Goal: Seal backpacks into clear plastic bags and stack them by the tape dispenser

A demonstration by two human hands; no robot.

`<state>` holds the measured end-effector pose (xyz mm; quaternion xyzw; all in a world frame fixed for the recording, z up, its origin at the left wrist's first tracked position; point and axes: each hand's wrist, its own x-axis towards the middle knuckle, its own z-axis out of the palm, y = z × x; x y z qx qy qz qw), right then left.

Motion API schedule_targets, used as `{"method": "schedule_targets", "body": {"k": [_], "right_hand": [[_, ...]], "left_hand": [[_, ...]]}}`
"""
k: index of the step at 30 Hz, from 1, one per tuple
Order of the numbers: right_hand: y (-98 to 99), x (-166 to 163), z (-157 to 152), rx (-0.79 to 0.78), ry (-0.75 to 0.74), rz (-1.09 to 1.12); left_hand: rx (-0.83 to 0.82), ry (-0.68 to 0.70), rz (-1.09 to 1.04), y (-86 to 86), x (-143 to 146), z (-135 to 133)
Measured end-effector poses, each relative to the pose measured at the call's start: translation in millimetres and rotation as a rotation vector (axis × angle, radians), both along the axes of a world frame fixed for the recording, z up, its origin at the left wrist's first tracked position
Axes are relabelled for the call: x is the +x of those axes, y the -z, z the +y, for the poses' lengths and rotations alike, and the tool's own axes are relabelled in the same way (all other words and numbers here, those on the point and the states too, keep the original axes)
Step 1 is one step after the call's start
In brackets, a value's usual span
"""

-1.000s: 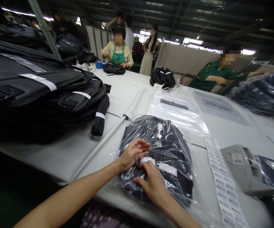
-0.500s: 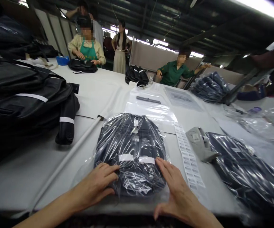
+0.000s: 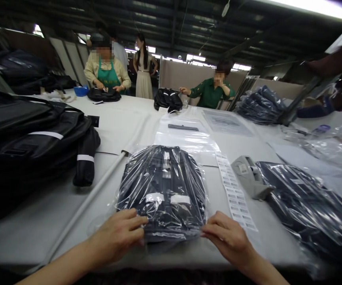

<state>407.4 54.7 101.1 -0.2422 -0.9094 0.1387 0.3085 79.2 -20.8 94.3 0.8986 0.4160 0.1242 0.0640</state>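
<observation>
A black backpack [image 3: 171, 182] with two white-banded straps lies flat in front of me inside a clear plastic bag [image 3: 202, 194]. My left hand [image 3: 121, 231] is at the bag's lower left, its fingers curled over the plastic edge and the thumb mostly hidden. At the lower right corner, my right hand [image 3: 228, 237] pinches the film between thumb and fingers. The bag's near edge lies across the bottom of the backpack, between both hands.
A pile of black backpacks [image 3: 49, 146] fills the left. On the right are a label sheet [image 3: 234, 190], a grey tape dispenser [image 3: 252, 178] and bagged backpacks [image 3: 307, 202]. Flat plastic bags [image 3: 185, 138] lie beyond. Co-workers sit or stand across the table [image 3: 123, 118].
My right hand has gone from spread on the bag's side to pinching its lower corner. The near plastic edge is drawn straighter. The co-worker in green has lowered an outstretched arm.
</observation>
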Motion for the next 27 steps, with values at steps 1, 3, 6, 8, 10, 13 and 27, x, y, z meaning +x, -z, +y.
{"method": "schedule_targets", "body": {"k": [1, 3, 6, 8, 10, 13, 27], "right_hand": [[-1.3, 0.4, 1.1, 0.021, -0.025, 0.010], [-0.9, 2.0, 3.5, 0.048, -0.055, 0.052], [5.9, 5.3, 8.2, 0.061, 0.022, 0.126], [9.6, 7.3, 10.5, 0.040, 0.102, 0.111], [7.2, 9.6, 8.9, 0.042, 0.180, 0.091], [-8.2, 15.0, -4.4, 0.166, 0.290, 0.127], [42.0, 2.9, -67.5, 0.386, -0.143, -0.272]], "left_hand": [[0.009, 0.028, -0.013, -1.3, 0.1, 1.3], [-0.041, 0.087, -0.077, -0.1, -2.5, 2.4], [-0.194, 0.091, -0.265, 10.2, -11.4, 2.6], [-0.212, 0.059, -0.344, 16.5, -16.7, 2.8], [-0.139, 0.071, -0.305, 16.8, -19.3, 2.2], [0.001, 0.131, -0.160, 9.7, -19.4, -5.7], [0.115, 0.151, 0.084, -29.6, 24.4, -30.2]]}}
